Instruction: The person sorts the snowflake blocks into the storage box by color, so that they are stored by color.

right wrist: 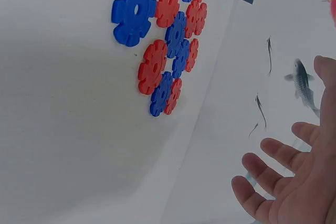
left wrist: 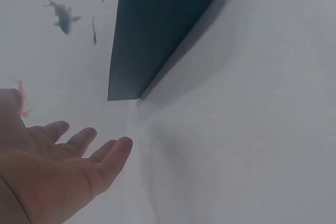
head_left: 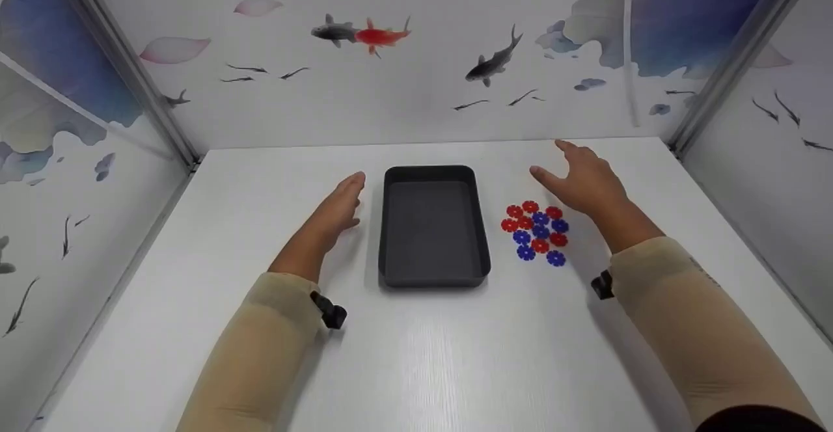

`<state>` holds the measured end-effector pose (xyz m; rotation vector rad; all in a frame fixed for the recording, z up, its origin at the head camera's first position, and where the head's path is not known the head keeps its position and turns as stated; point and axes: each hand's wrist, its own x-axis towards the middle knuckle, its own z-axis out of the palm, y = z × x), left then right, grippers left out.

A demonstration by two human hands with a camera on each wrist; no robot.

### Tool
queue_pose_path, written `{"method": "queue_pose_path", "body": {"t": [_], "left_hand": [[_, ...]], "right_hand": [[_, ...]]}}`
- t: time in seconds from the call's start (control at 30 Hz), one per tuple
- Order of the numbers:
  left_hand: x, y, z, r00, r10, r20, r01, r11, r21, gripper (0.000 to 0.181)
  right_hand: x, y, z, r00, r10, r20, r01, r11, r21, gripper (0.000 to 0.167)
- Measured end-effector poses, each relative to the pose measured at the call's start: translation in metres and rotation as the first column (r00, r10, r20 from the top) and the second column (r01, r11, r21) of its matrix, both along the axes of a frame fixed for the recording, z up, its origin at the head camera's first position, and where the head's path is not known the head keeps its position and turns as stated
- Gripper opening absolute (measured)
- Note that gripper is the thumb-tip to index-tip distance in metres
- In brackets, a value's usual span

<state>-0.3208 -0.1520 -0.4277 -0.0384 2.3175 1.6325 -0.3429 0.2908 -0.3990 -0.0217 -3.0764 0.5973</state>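
Note:
A dark grey rectangular tray (head_left: 433, 224) with nothing in it lies on the white table. To its right, several red and blue notched discs (head_left: 540, 231) lie flat in a loose cluster, also seen as blue disc (right wrist: 134, 10) and red disc (right wrist: 153, 67) in the right wrist view. My left hand (head_left: 333, 211) hovers left of the tray, fingers relaxed and holding nothing; the left wrist view shows that hand (left wrist: 68, 171) below the tray's side (left wrist: 157, 30). My right hand (head_left: 586, 178), fingers spread and empty, is above and behind the discs; its fingers (right wrist: 262, 174) touch nothing.
The white table (head_left: 416, 367) is bounded by a back wall (head_left: 416, 107) printed with fish and petals. Side walls with similar prints stand at left and right, joined by grey metal corner posts (head_left: 123, 61). Each sleeve cuff carries a small black device (head_left: 333, 315).

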Motion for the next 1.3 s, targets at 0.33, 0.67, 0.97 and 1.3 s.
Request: {"method": "queue_pose_path", "body": {"t": [0.33, 0.67, 0.97, 1.3], "left_hand": [[0.021, 0.013, -0.012, 0.995, -0.012, 0.103, -0.014, 0.969, 0.245, 0.078], [0.035, 0.012, -0.029, 0.988, -0.047, 0.15, -0.008, 0.939, 0.345, 0.073], [0.038, 0.015, -0.033, 0.992, -0.054, 0.118, 0.009, 0.935, 0.356, 0.069], [0.039, 0.015, -0.046, 0.997, -0.042, 0.07, 0.019, 0.955, 0.297, 0.07]], "right_hand": [[0.005, 0.022, -0.007, 0.99, -0.006, 0.139, 0.037, 0.975, -0.22, 0.09], [-0.005, 0.042, -0.032, 0.97, 0.044, 0.24, 0.053, 0.921, -0.385, 0.075], [-0.012, 0.05, -0.043, 0.946, 0.053, 0.32, 0.073, 0.926, -0.37, 0.068], [-0.012, 0.052, -0.052, 0.936, 0.065, 0.345, 0.086, 0.91, -0.405, 0.062]]}}
